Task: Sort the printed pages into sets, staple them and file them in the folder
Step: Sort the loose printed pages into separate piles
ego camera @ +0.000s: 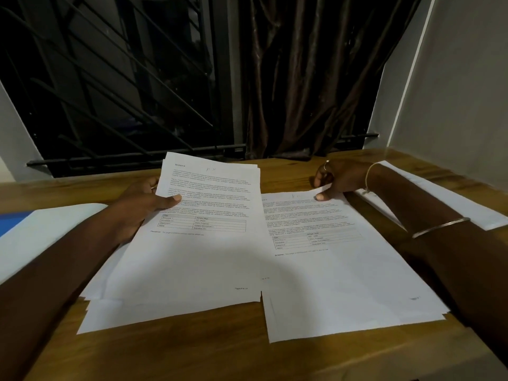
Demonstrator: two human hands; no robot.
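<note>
Two stacks of printed white pages lie side by side on the wooden table. My left hand grips the left stack at its left edge, thumb on the top sheet, and the far end is lifted a little. My right hand pinches the top edge of the uppermost page of the right stack, which lies flat. Each top page carries text paragraphs and a small table. No stapler is in view.
A white sheet or folder with a blue corner lies at the left under my forearm. More white paper lies at the right, beyond my right arm. A barred window and a dark curtain stand behind the table.
</note>
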